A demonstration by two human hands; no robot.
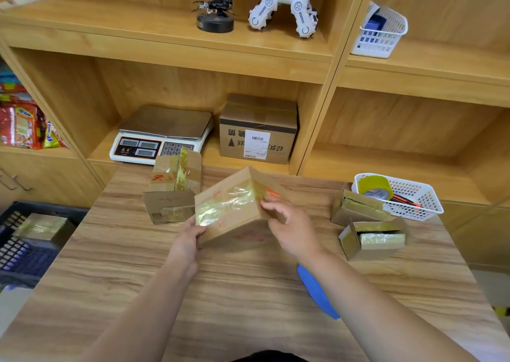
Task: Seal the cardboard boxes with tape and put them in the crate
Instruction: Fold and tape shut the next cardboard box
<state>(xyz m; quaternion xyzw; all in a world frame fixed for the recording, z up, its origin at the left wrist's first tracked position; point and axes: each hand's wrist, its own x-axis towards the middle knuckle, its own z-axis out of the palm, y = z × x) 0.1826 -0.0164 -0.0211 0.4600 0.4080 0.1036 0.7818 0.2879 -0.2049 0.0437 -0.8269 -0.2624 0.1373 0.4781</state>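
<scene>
A flat cardboard box [234,210] with shiny tape across its top sits tilted at the middle of the wooden table [138,292]. My left hand [187,237] grips its near left corner. My right hand [289,223] holds its right end, fingers curled at the tape's edge. Behind it stands an open box [172,190] with raised taped flaps. Two more open boxes [358,207] [375,240] lie at the right. A roll of yellowish tape [375,186] rests in a white basket [419,204]. The dark crate [27,251] at lower left holds one taped box [41,227].
A blue object [317,292] lies on the table under my right forearm. On the shelf behind stand a digital scale [160,138] and a large labelled carton [258,130]. Snack packets [22,124] fill the left shelf. Robot models and another white basket [383,33] sit higher up.
</scene>
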